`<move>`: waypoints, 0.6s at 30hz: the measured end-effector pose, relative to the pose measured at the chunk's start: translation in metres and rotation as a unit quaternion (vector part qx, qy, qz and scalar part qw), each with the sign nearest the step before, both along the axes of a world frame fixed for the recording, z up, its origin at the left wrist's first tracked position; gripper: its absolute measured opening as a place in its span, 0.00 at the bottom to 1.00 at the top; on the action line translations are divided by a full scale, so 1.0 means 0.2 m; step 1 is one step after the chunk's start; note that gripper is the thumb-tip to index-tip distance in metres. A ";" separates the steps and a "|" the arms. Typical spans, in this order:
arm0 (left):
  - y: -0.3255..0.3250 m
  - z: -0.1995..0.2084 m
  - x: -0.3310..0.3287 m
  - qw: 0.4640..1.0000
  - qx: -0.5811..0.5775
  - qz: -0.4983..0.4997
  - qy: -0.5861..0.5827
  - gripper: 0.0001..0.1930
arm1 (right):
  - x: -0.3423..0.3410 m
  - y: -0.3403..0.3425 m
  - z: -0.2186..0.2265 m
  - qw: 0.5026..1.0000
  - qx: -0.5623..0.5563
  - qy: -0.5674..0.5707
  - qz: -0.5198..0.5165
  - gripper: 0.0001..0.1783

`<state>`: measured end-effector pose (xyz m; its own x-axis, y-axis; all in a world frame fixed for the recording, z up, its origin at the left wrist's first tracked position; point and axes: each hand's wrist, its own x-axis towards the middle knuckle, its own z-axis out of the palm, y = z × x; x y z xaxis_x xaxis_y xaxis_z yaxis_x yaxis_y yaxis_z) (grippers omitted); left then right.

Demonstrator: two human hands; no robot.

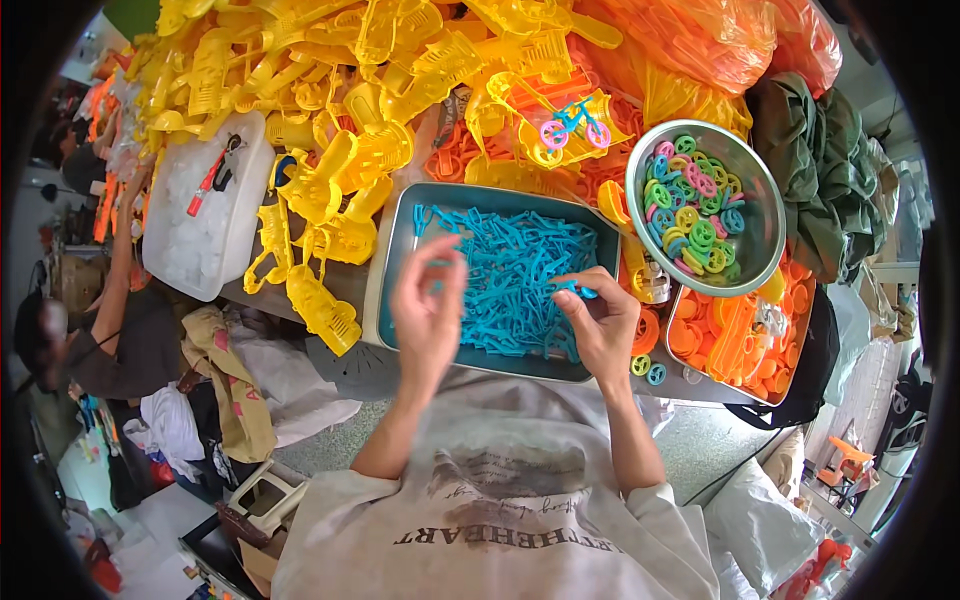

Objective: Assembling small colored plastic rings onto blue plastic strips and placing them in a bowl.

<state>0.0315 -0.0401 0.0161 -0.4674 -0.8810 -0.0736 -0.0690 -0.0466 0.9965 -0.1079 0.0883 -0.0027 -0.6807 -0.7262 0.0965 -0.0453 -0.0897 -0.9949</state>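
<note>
Above a dark grey rectangular tray (402, 225) full of small blue plastic parts (510, 255), both of my hands are raised. My right hand (608, 328), at the tray's right side, pinches a blue plastic part (575, 288) between thumb and fingertips. Motion blurs my left hand (430, 310) over the tray's left side, so its grip does not show. Just beyond the tray, a small toy bicycle (575, 125) with a blue frame and pink wheels lies on yellow plastic pieces.
A metal bowl (770, 250) of colourful little wheels (703, 232) stands right, behind a tray of orange parts (735, 340). Yellow molded pieces (400, 80) heap at the back. Left is a white tub (165, 240) with red-handled pliers (208, 185). Another person (115, 335) sits farther left.
</note>
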 end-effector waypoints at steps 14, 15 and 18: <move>-0.28 -0.05 -0.11 0.831 -0.472 -0.105 -0.275 0.13 | 0.00 0.00 0.02 0.999 0.036 0.009 0.028 0.08; -0.29 -0.05 -0.09 0.851 -0.417 -0.115 -0.298 0.13 | 0.00 0.00 0.03 0.999 0.044 0.006 0.027 0.08; -0.29 -0.03 -0.05 0.874 -0.356 -0.087 -0.318 0.12 | -0.01 0.00 0.01 0.999 0.041 0.010 0.013 0.08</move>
